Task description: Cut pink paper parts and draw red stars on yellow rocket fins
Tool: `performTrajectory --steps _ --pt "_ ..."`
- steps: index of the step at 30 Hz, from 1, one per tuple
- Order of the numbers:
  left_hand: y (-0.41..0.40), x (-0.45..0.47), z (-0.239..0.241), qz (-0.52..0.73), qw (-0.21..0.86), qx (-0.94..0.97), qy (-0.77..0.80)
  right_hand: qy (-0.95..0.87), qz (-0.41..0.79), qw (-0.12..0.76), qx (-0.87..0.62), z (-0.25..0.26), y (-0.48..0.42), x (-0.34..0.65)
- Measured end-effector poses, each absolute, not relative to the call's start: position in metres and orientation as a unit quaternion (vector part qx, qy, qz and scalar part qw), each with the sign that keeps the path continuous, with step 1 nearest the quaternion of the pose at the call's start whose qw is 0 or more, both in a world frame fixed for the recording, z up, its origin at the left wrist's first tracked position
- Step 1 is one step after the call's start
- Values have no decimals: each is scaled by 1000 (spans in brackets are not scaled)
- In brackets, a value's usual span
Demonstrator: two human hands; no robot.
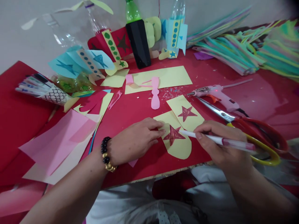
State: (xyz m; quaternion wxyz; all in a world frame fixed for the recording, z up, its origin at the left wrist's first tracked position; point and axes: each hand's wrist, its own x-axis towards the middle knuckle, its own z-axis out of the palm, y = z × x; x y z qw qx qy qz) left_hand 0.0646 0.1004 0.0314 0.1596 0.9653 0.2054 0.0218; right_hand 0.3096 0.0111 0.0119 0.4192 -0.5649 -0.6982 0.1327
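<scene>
Here, a round-ended yellow card [179,151] bearing a red star, flat on the red bench [137,109] between two separated hands: the left hand [135,141] spread, fingertips resting on the card, a beaded bracelet [106,152] at the wrist; the right hand [221,144] pinching a white pen [233,143], its tip at the star's edge. Just ahead of the right hand, a second starred yellow card [195,119] touching the first; further right, red-and-yellow scissors [233,118] and a pink glue gun [217,95]. Ahead of both hands, a pink paper cutout [155,99]. Left of the left hand, loose pink sheets [58,143].
</scene>
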Motion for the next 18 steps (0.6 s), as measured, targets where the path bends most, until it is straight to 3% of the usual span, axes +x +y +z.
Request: performTrajectory --steps 18 --pt "100 65 33 25 176 961 212 -726 204 404 -519 12 11 311"
